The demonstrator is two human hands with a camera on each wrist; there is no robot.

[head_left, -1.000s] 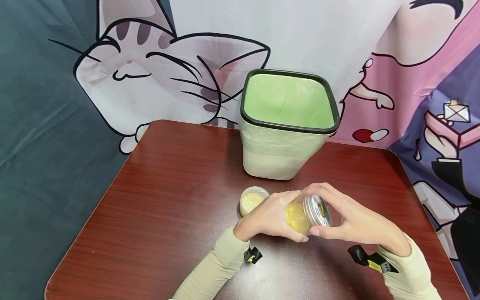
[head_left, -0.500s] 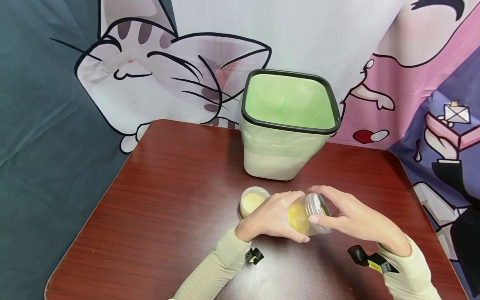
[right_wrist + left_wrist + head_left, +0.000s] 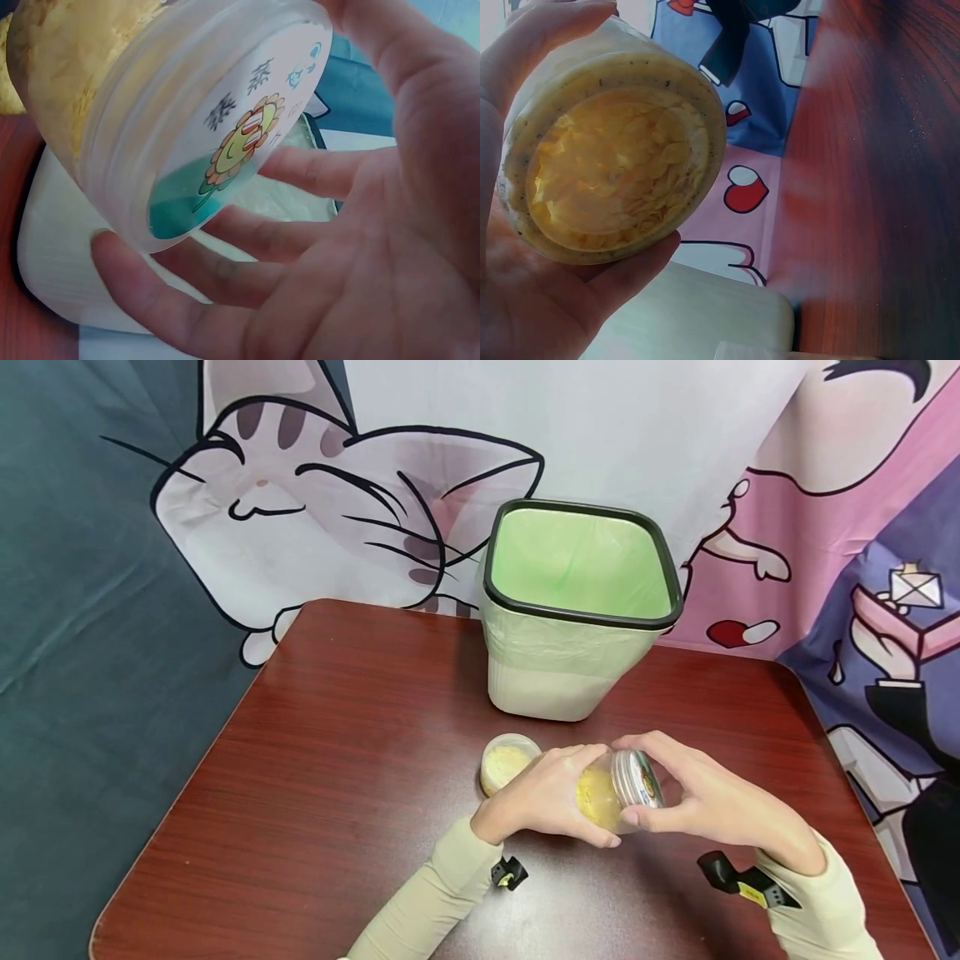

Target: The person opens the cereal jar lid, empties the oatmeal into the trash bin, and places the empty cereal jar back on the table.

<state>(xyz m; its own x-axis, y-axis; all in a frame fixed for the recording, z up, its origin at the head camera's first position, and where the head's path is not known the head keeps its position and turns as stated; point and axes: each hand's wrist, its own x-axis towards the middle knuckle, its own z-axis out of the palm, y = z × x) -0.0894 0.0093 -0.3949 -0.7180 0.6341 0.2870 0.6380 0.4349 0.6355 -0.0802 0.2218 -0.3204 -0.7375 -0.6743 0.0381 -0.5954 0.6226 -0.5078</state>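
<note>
My left hand (image 3: 555, 795) grips the body of a clear plastic jar (image 3: 597, 793), tilted on its side above the table. Yellow flakes fill part of the jar, and its base (image 3: 615, 169) faces the left wrist camera. At the right end is a ridged clear screw lid (image 3: 637, 779), in place on the jar, with a sunflower label (image 3: 244, 139). My right hand (image 3: 705, 793) holds this lid between thumb and curled fingers. Behind my left wrist stands an uncovered round tub (image 3: 508, 762) of pale yellow contents, partly hidden by that hand.
A pale green bin (image 3: 555, 664) with a black rim and a thin liner stands at the back of the reddish-brown table (image 3: 322, 777). Behind the table hangs a cartoon-printed cloth (image 3: 637, 427).
My right thumb has moved up over the lid and back down, and the lid's label has tipped out of sight and back. My left hand has stayed almost still on the jar.
</note>
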